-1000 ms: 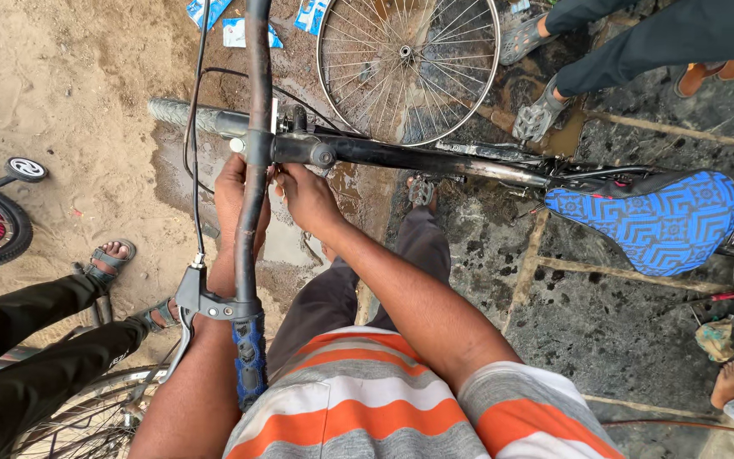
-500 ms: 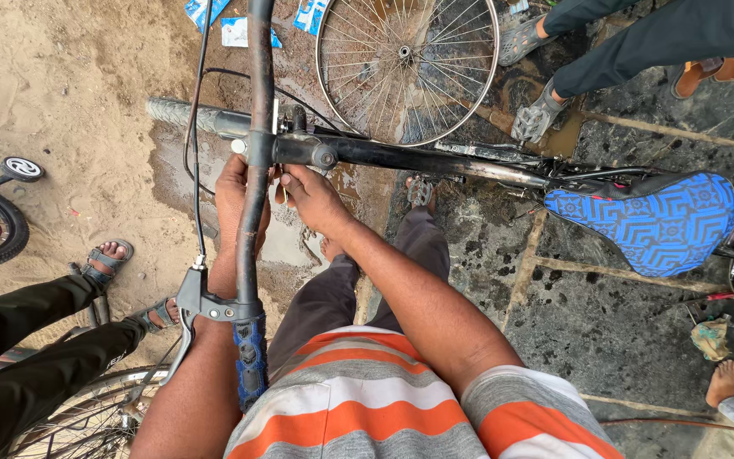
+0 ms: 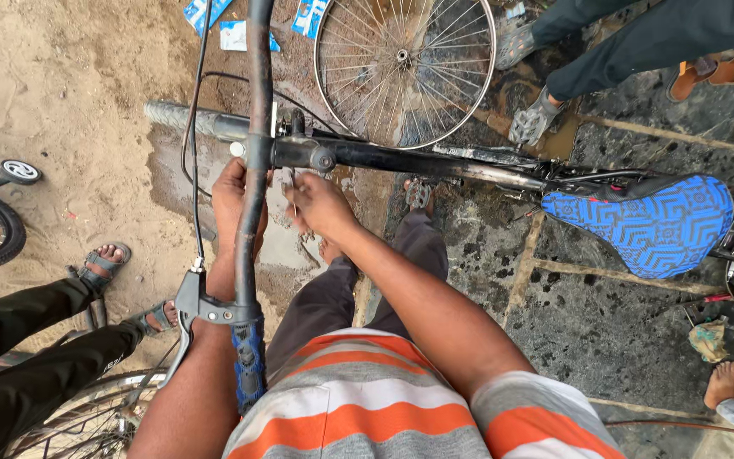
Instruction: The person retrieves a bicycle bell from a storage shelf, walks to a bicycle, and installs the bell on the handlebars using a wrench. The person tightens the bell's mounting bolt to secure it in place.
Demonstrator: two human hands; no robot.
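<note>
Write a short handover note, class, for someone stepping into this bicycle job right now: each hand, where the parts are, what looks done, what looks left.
Left hand: wrapped around the handlebar just below the stem clamp, steadying it.
Right hand: pinching a small metal tool right under the clamp.
Parts: the bicycle frame lies across in front, blue patterned saddle to the right, brake lever and blue grip near your waist. A loose spoked wheel lies on the ground beyond.
Done: handlebar sits in the clamp.
Left: apparently the work at the clamp; whether it is tight cannot be told.

Soft even daylight, sharp focus, wide-angle edge distortion.
</note>
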